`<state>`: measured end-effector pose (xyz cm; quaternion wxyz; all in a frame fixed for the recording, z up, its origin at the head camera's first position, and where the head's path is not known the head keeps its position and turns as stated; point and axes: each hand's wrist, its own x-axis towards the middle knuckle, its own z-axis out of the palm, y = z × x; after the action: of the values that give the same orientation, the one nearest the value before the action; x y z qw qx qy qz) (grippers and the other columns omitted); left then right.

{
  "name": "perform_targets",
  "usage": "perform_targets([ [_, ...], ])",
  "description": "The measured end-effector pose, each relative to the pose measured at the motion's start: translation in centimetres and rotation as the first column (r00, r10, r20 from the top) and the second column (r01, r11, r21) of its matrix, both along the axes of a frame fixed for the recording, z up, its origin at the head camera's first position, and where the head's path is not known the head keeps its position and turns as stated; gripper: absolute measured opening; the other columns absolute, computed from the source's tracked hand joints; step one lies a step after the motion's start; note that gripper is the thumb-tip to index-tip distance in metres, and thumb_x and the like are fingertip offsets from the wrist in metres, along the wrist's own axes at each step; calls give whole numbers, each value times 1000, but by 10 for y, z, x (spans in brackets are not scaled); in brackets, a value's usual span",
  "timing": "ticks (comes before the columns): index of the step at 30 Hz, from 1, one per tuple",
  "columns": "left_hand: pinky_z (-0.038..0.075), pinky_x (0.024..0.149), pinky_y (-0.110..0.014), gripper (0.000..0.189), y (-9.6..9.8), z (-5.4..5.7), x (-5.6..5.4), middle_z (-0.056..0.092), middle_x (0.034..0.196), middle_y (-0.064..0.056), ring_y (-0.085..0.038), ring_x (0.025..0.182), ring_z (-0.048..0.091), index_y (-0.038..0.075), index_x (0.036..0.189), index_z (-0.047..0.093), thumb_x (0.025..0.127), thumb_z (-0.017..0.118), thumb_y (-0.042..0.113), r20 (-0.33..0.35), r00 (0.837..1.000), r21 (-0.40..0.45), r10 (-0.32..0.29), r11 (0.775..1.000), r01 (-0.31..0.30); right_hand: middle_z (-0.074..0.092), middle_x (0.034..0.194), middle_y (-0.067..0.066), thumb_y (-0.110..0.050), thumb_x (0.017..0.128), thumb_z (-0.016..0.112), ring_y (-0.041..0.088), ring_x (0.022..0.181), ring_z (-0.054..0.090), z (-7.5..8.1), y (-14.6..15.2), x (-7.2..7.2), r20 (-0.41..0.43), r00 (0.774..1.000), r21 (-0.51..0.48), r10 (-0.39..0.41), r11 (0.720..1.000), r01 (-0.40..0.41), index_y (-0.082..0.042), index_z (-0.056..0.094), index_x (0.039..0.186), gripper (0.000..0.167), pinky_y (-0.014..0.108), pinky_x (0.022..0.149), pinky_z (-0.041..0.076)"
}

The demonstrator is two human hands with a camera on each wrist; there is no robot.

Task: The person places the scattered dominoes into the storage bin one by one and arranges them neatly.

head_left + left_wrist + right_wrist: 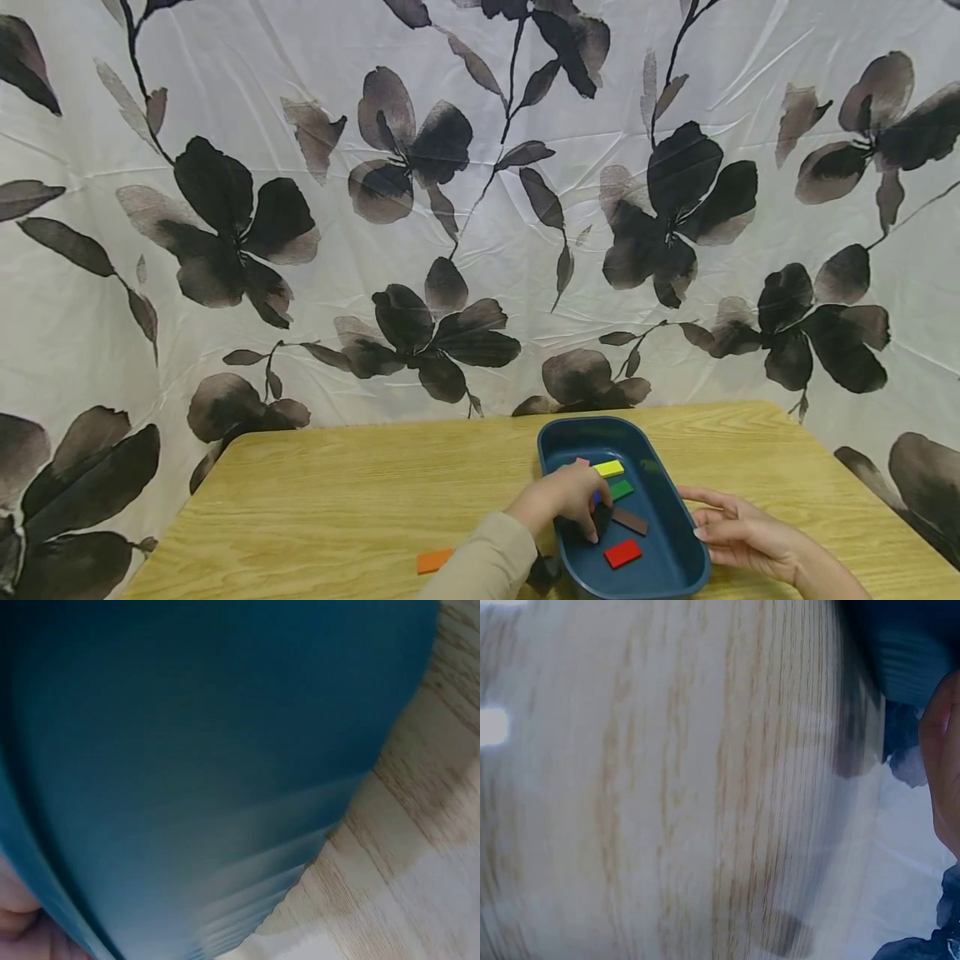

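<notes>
My left hand reaches down into a blue bin, its thumb and finger about a small black block. A blue block shows partly behind the fingers. Around it on the bin floor lie a yellow block, a green block, a brown block, a red block and a partly hidden pink block. My right hand rests its fingers against the bin's outer right wall. In the left wrist view, the bin wall covers most of what the hand does.
An orange block lies on the wooden table, left of the bin and partly behind the left sleeve. Beneath that sleeve is a dark object. A flower-patterned cloth hangs behind the table's far edge.
</notes>
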<state>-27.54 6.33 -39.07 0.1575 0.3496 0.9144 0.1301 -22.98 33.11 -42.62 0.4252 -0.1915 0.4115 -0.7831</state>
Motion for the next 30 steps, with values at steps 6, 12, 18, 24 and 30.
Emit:
perform_targets([
  [6, 41, 63, -16, 41, 1, -2, 0, 57, 71, 6, -3, 63, 50, 15, 104, 70, 66, 85, 16, -20, 1000, -58, -3, 998, 1, 55, 119, 14, 10, 94, 30, 26, 112, 55, 1, -1, 0, 4, 1000, 2, 4, 1000, -4, -18, 51, 126, 47, 38, 96, 42],
  [12, 44, 66, -14, 40, -7, 1, -5, 64, 79, 3, -1, 69, 55, 11, 107, 68, 69, 83, 13, 33, 998, 74, -55, 996, 53, 55, 119, 15, 10, 94, 30, 26, 112, 55, 0, -3, -1, -1, 1000, -5, 10, 1000, -10, -17, 50, 128, 47, 38, 96, 42],
  [18, 45, 69, -16, 42, -22, 7, -12, 65, 83, 1, -3, 77, 56, 5, 114, 65, 74, 78, 8, 241, 966, 378, -92, 926, -6, 55, 119, 14, 10, 94, 29, 26, 111, 55, -1, -2, -1, -3, 1000, -5, 13, 1000, -13, -17, 50, 127, 48, 37, 95, 42],
  [24, 49, 69, -19, 41, -42, 19, -12, 65, 88, -5, -7, 75, 59, 2, 114, 63, 75, 75, -2, 342, 932, 546, -124, 833, -90, 56, 117, 13, 10, 94, 30, 24, 109, 56, 0, -1, 0, -3, 1000, -1, 10, 1000, -10, -17, 51, 128, 47, 36, 94, 43],
  [30, 50, 70, -21, 41, -65, 23, -7, 62, 97, -11, -8, 74, 61, 5, 115, 63, 75, 74, -3, 374, 916, 586, -147, 803, -110, 56, 116, 13, 10, 94, 29, 24, 109, 56, 2, -1, 1, 4, 1000, -5, 10, 1000, -10, -17, 51, 127, 48, 36, 94, 44],
])
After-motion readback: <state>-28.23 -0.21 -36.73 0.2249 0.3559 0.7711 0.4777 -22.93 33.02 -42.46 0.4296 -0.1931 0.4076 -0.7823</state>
